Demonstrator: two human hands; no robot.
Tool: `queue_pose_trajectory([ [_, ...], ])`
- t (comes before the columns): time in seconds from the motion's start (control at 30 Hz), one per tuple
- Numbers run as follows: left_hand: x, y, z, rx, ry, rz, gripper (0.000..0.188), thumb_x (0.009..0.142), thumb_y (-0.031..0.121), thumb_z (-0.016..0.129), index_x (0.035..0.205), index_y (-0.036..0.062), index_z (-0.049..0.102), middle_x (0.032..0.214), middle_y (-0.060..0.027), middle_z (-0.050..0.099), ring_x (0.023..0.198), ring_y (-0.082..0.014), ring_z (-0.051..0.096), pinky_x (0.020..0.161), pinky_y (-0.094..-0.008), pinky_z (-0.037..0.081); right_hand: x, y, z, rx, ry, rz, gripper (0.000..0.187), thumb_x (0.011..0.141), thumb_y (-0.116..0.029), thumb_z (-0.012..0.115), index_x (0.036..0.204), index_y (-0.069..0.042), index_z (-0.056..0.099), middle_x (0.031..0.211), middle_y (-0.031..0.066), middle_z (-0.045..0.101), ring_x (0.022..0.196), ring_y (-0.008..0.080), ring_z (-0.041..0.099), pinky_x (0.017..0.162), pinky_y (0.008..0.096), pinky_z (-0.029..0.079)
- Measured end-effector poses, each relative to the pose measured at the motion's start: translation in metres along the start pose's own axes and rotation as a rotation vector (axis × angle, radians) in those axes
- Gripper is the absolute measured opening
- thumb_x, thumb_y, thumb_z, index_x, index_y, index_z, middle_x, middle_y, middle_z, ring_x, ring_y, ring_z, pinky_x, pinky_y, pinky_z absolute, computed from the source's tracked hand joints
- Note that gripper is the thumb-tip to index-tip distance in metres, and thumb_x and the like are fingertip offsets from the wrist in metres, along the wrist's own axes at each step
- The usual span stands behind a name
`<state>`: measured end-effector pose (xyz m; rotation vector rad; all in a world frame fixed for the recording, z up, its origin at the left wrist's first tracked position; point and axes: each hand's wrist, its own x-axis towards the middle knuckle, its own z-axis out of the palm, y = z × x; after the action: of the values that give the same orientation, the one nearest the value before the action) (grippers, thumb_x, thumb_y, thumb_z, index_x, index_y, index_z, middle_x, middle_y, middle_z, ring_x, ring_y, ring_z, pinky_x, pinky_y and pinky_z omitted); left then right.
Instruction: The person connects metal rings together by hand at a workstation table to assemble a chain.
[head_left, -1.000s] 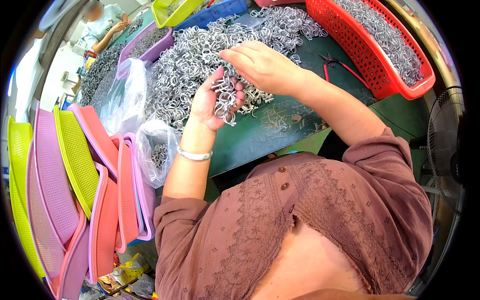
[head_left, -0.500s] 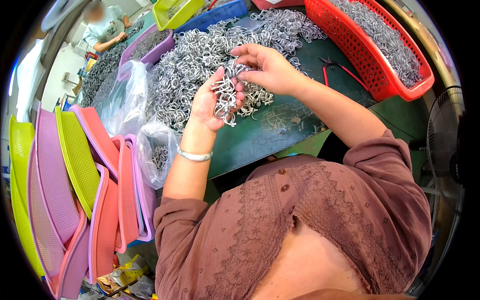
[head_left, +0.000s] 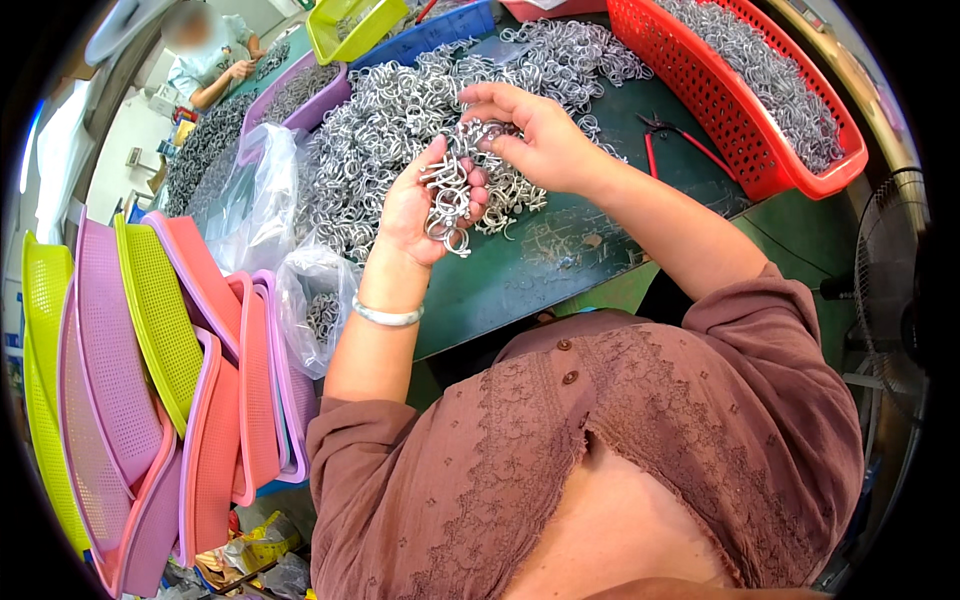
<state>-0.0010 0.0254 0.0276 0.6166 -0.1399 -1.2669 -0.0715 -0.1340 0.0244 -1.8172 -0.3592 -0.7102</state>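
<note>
My left hand [head_left: 405, 212] lies palm up over the near edge of a big heap of loose rings [head_left: 385, 105], its fingers curled round a bunch of silver metal rings with short stems [head_left: 449, 205]. Some of these rings hang over the heel of the palm. From the right, my right hand [head_left: 545, 145] reaches to the upper end of the bunch. Its thumb and bent fingers close on rings there, partly hidden by the fingers. Which single ring it grips is too small to make out.
A red perforated basket [head_left: 745, 110] full of rings stands at right, beside red-handled pliers [head_left: 685, 145] on the green table [head_left: 560, 240]. Clear plastic bags [head_left: 262, 200] and stacked coloured baskets [head_left: 160, 330] are at left. Another person [head_left: 210, 60] works at far left; a fan [head_left: 890, 290] stands right.
Both hands stay in nearly the same place. My right thumb and fingers have shifted slightly on the rings, and the lowest rings in my left hand hang a little differently.
</note>
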Motion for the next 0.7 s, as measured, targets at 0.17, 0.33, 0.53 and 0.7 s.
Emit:
queue_pose_trajectory([
  [0.17, -0.002, -0.001, 0.006, -0.093, -0.029, -0.045, 0.041, 0.089, 0.037, 0.041, 0.076, -0.0002, 0.053, 0.070, -0.0148, 0.057, 0.059, -0.0255, 0.058, 0.050, -0.0306, 0.053, 0.008, -0.015, -0.011, -0.501, -0.049, -0.334, 0.047, 0.066, 0.006, 0.054, 0.112, 0.000, 0.047, 0.090, 0.0120, 0.058, 0.083, 0.0295, 0.053, 0.074, 0.0324, 0.045],
  [0.33, -0.002, -0.004, 0.010, -0.123, -0.032, -0.063, 0.040, 0.088, 0.036, 0.042, 0.075, 0.0002, 0.053, 0.071, -0.0155, 0.056, 0.057, -0.0249, 0.057, 0.050, -0.0309, 0.052, 0.006, -0.015, -0.016, -0.723, -0.095, -0.548, 0.045, 0.064, 0.001, 0.054, 0.109, 0.001, 0.049, 0.089, 0.0105, 0.058, 0.080, 0.0249, 0.053, 0.071, 0.0323, 0.045],
  [0.53, -0.004, -0.009, 0.015, -0.155, -0.074, -0.058, 0.039, 0.088, 0.034, 0.041, 0.075, -0.0004, 0.053, 0.071, -0.0148, 0.055, 0.057, -0.0245, 0.056, 0.051, -0.0304, 0.051, 0.003, -0.016, -0.016, -0.841, 0.022, -0.789, 0.043, 0.066, -0.002, 0.054, 0.109, 0.002, 0.050, 0.084, 0.0106, 0.057, 0.079, 0.0238, 0.053, 0.070, 0.0317, 0.045],
  [0.7, -0.004, -0.008, 0.004, -0.091, -0.139, -0.057, 0.039, 0.089, 0.033, 0.038, 0.081, -0.0023, 0.052, 0.075, -0.0147, 0.052, 0.063, -0.0240, 0.053, 0.055, -0.0312, 0.047, -0.001, -0.014, -0.018, -0.635, -0.045, -0.583, 0.044, 0.067, -0.001, 0.054, 0.110, -0.001, 0.048, 0.092, 0.0099, 0.057, 0.082, 0.0235, 0.054, 0.073, 0.0324, 0.045],
])
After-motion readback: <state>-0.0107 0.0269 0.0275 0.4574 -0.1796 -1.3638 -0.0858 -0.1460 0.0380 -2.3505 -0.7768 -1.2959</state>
